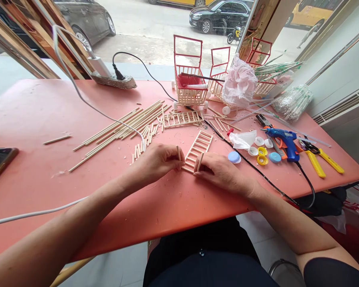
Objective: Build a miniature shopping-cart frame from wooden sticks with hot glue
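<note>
Between my two hands lies a small ladder-like wooden frame (200, 143), its near end at my fingertips. My left hand (164, 159) pinches a short wooden stick (178, 152) that stands nearly upright at the frame's left near corner. My right hand (221, 171) pinches another short stick (200, 161), slightly tilted, at the right near corner. Whether the sticks touch the frame is hidden by my fingers. A second ladder-like frame (182, 119) rests farther back, among cut pieces. Short sticks (149, 133) are scattered just beyond my left hand.
Long wooden sticks (119, 127) lie left of centre. Small stick-built carts (191, 95) stand at the back. A blue glue gun (283, 139), yellow-handled pliers (323, 161) and bottle caps (262, 159) are on the right. A white cable (101, 113) crosses the left; a phone (0, 161) lies far left.
</note>
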Tool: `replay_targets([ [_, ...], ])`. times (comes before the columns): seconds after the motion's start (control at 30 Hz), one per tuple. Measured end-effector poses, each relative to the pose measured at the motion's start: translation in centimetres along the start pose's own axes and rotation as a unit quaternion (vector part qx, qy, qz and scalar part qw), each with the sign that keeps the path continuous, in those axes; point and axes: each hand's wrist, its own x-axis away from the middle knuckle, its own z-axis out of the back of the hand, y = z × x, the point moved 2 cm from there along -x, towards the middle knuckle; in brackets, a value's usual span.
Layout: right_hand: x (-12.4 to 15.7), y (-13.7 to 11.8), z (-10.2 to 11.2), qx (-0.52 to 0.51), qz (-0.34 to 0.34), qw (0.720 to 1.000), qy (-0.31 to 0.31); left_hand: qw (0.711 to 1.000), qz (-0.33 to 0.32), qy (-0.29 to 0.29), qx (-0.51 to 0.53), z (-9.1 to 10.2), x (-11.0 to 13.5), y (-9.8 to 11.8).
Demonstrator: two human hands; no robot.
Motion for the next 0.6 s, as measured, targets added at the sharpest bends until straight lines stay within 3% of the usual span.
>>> replay_targets([
  [0.4, -0.1, 0.0, 0.0, -0.005, -0.012, 1.000, -0.018, 1.000, 0.010, -0.007, -0.020, 0.1, 0.4, 0.1],
  [0.6, -0.1, 0.1, 0.1, -0.015, -0.001, 1.000, -0.003, 0.999, -0.013, 0.029, -0.024, 0.7, 0.3, 1.1],
])
